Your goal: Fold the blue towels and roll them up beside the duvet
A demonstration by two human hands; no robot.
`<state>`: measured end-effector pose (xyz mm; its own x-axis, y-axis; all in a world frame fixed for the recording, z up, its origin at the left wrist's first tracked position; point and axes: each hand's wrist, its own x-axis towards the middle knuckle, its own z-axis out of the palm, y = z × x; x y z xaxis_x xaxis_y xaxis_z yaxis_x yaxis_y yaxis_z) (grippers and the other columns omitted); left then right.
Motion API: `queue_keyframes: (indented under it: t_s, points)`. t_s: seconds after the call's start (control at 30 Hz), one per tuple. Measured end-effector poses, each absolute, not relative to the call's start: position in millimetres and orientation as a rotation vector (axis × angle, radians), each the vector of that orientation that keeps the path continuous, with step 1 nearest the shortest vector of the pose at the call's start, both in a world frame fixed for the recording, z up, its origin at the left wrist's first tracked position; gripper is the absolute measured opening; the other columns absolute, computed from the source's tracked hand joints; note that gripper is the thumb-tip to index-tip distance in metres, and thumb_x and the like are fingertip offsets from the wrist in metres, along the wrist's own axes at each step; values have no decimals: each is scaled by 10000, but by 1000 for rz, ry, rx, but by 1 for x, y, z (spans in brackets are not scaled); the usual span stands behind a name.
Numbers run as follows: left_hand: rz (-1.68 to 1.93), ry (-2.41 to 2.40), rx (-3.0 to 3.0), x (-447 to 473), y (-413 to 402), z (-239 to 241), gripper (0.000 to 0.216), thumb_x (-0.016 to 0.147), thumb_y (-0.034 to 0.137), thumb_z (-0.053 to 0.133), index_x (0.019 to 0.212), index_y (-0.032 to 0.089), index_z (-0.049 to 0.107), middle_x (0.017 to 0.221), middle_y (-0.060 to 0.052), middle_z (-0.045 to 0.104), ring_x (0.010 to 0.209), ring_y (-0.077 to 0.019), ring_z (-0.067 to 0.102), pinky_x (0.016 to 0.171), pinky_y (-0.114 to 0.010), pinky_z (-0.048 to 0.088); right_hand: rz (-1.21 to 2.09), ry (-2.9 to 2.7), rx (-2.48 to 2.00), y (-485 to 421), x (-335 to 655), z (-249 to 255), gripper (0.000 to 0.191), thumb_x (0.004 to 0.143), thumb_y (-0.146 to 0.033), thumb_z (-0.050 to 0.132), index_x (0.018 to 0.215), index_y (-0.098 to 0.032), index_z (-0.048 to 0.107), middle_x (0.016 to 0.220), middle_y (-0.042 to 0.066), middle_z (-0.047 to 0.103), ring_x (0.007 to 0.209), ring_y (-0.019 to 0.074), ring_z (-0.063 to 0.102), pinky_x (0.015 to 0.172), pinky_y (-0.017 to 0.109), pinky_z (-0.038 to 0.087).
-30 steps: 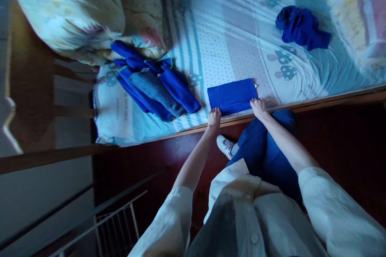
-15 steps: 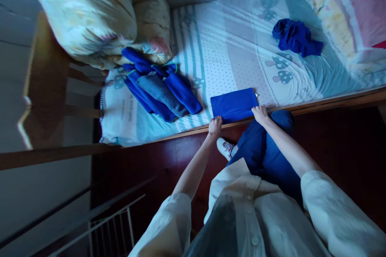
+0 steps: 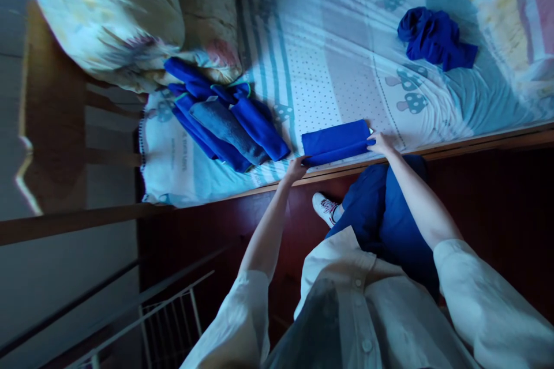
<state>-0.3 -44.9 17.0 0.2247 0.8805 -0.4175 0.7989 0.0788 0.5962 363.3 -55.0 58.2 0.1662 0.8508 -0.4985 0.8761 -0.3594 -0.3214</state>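
Note:
A blue towel (image 3: 335, 137), folded into a rectangle, lies at the near edge of the bed with its near side turned up into a narrow strip. My left hand (image 3: 297, 169) is closed on the left end of that strip. At the strip's right end, my right hand (image 3: 381, 144) pinches the cloth, close to a small white tag. Left of it lies a pile of rolled blue towels (image 3: 259, 130), with one grey-blue rolled towel (image 3: 229, 130) on top. A crumpled blue cloth (image 3: 437, 39) rests farther right on the bed.
The bed (image 3: 320, 81) has a patterned sheet and a wooden edge along its near side. Bulky bedding (image 3: 112, 17) is heaped at the left by the wooden bed end (image 3: 56, 109). A pillow (image 3: 497, 6) lies at the right. A white metal rack (image 3: 173, 317) stands lower left.
The towel's near edge has been folded up and away from me, making it narrower. My hands have moved slightly apart, still at its two ends. The view has shifted a little.

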Motion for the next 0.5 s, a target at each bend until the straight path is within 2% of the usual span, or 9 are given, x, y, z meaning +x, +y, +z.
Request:
queue_keyframes:
  t_s: [0.1, 0.2, 0.33, 0.5]
  points:
    - [370, 1546, 1400, -6, -39, 5, 358, 726, 312, 758, 1046, 153, 736, 735, -18, 702, 775, -215, 679, 742, -299, 554, -978, 1668, 2433, -43, 372, 49, 272, 842, -242, 768, 1105, -177, 798, 1020, 60, 808, 973, 225, 756, 870, 281, 556]
    - [481, 1593, 1179, -4, -40, -6, 427, 705, 464, 786, 983, 153, 694, 674, 16, 650, 646, -148, 603, 618, -237, 488, -957, 1629, 2422, -39, 372, 45, 187, 868, -273, 762, 1015, -161, 793, 965, 85, 804, 957, 246, 761, 862, 308, 557]
    - [477, 1678, 1098, 0, -39, -13, 438, 666, 517, 808, 890, 168, 665, 660, 12, 640, 618, -137, 579, 570, -226, 441, -907, 1616, 2414, -36, 367, 44, 228, 899, -345, 761, 1008, -145, 782, 1004, 145, 795, 1033, 285, 750, 897, 337, 558]
    - [444, 1675, 1101, -1, -35, -13, 445, 649, 526, 811, 869, 171, 660, 640, 21, 619, 611, -136, 576, 565, -226, 434, -907, 1623, 2396, -32, 369, 39, 242, 894, -360, 766, 982, -135, 777, 957, 151, 785, 1026, 283, 742, 899, 326, 555]
